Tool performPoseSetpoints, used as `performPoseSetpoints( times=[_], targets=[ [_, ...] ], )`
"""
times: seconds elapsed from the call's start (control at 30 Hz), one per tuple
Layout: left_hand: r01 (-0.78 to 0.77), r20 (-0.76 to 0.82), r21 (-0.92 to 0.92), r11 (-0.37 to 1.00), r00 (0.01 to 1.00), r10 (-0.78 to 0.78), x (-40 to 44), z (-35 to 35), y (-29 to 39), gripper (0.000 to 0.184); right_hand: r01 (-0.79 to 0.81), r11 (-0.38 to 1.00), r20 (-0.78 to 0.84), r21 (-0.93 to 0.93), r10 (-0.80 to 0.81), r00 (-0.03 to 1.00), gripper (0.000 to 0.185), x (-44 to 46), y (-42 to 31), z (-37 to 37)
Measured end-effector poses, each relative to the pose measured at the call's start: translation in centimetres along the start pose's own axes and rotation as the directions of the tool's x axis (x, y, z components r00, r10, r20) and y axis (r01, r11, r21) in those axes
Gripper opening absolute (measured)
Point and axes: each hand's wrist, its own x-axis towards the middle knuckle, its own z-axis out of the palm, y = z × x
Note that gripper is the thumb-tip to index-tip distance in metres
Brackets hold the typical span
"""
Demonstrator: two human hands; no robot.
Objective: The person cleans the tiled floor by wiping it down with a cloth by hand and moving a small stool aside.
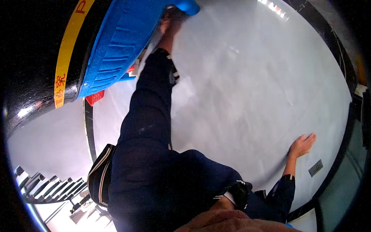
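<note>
At the top, my left hand [169, 24] reaches in beside a large ribbed blue plastic panel [116, 42]. A bright blue piece [187, 6] lies right by its fingers. Motion blur hides the finger shape and whether anything is held. My right hand [303, 145] rests flat on the pale glossy floor [239, 96] at the right, fingers spread and nothing in it. Just below this hand is a small metal floor plate [315, 168]. Dark sleeves with light-striped cuffs cover both arms.
A black curved surface with a yellow strip [65, 54] fills the upper left. Below the blue panel is a red slotted item [94, 97]. Dark-and-white slats [54, 188] stand at the lower left. A black border [346, 135] edges the floor at right.
</note>
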Motion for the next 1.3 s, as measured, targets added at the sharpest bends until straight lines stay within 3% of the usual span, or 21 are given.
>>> performPoseSetpoints(
  times=[0.17, 0.27, 0.37, 0.4, 0.47, 0.53, 0.57, 0.63, 0.73, 0.83, 0.87, 0.97, 1.03, 1.07, 1.17, 1.23, 1.27, 1.3],
  targets=[
    [-0.096, -0.139, 0.073, 0.993, 0.985, 0.106, -6.9, -1.1, 6.6, 0.037, -0.017, 0.998, -0.024, -0.053, 0.016, 1.000, 0.050, 0.7, 0.3, -3.7],
    [-0.146, -0.011, -0.228, 0.963, 0.989, 0.148, -12.7, -0.4, 4.8, 0.048, -0.011, 0.998, -0.036, -0.057, 0.009, 0.999, 0.052, -0.1, 1.8, -3.7],
    [0.118, 0.327, -0.189, 0.975, 0.944, -0.050, -11.0, -0.1, 1.0, 0.048, 0.006, 0.998, -0.028, -0.057, -0.007, 1.000, 0.052, -0.8, 2.8, -2.2],
    [0.064, 0.189, -0.194, 0.979, 0.982, -0.027, -12.2, 2.7, -1.6, 0.049, 0.009, 0.998, -0.029, -0.063, -0.011, 1.000, 0.052, -1.0, 2.9, -2.4],
    [-0.001, 0.012, 0.000, 1.000, 1.000, 0.001, -16.2, 4.5, -4.7, 0.046, 0.000, 0.992, -0.014, -0.128, -0.002, 1.000, 0.053, -1.0, 2.4, -3.6],
    [0.011, -0.069, -0.027, 1.000, 0.998, -0.012, -20.0, 3.0, -6.0, 0.044, 0.013, 0.985, -0.024, -0.173, -0.018, 1.000, 0.051, -0.6, 1.9, -4.8],
    [0.040, -0.060, -0.154, 0.987, 0.997, -0.050, -22.5, 1.7, -6.0, 0.042, 0.030, 0.982, -0.041, -0.187, -0.038, 0.998, 0.050, 0.0, 2.1, -5.3],
    [0.240, 0.034, -0.246, 0.939, 0.970, -0.239, -27.0, -0.4, -5.5, 0.035, 0.040, 0.978, -0.045, -0.205, -0.050, 0.998, 0.049, 0.4, 2.2, -5.5],
    [0.183, 0.410, -0.042, 0.982, 0.899, -0.150, -31.0, 0.7, -6.1, 0.030, 0.018, 0.970, -0.009, -0.242, -0.021, 1.000, 0.050, 0.3, 2.0, -5.8],
    [-0.009, 0.211, -0.430, 0.903, 0.971, 0.110, -29.8, -2.2, -5.2, 0.030, 0.016, 0.959, 0.021, -0.282, -0.010, 1.000, 0.051, 0.0, 1.3, -6.3],
    [-0.034, 0.164, -0.416, 0.909, 0.980, 0.112, -28.1, -3.8, -4.0, 0.032, 0.022, 0.960, 0.014, -0.280, -0.019, 1.000, 0.050, 0.0, 1.2, -6.5],
    [-0.025, 0.002, -0.164, 0.986, 1.000, 0.025, -23.6, -0.2, -4.9, 0.032, 0.033, 0.965, -0.004, -0.261, -0.036, 0.999, 0.049, 0.2, 1.4, -6.7],
    [0.090, 0.039, -0.152, 0.984, 0.996, -0.085, -21.8, 1.4, -6.2, 0.034, 0.033, 0.970, -0.020, -0.242, -0.040, 0.999, 0.048, 0.3, 1.5, -6.8],
    [0.345, 0.248, -0.230, 0.910, 0.925, -0.288, -21.2, -0.5, -5.9, 0.039, 0.031, 0.973, -0.031, -0.228, -0.039, 0.999, 0.048, 0.2, 1.5, -6.7],
    [0.529, 0.387, -0.066, 0.846, 0.795, -0.467, -23.5, -2.7, -7.0, 0.047, 0.025, 0.978, -0.063, -0.207, -0.039, 0.997, 0.047, 0.2, 1.7, -6.0],
    [0.581, 0.314, -0.068, 0.811, 0.784, -0.536, -28.1, -1.9, -9.1, 0.052, 0.019, 0.981, -0.069, -0.194, -0.033, 0.997, 0.047, 0.3, 1.7, -5.7],
    [0.486, 0.162, -0.369, 0.792, 0.873, -0.460, -32.2, 1.3, -11.4, 0.051, 0.015, 0.983, -0.065, -0.184, -0.027, 0.998, 0.048, 0.5, 1.4, -5.8],
    [0.414, 0.072, -0.462, 0.784, 0.899, -0.432, -33.5, 2.5, -12.0, 0.050, 0.011, 0.985, -0.060, -0.175, -0.021, 0.998, 0.048, 0.6, 1.2, -5.6]
  ],
)
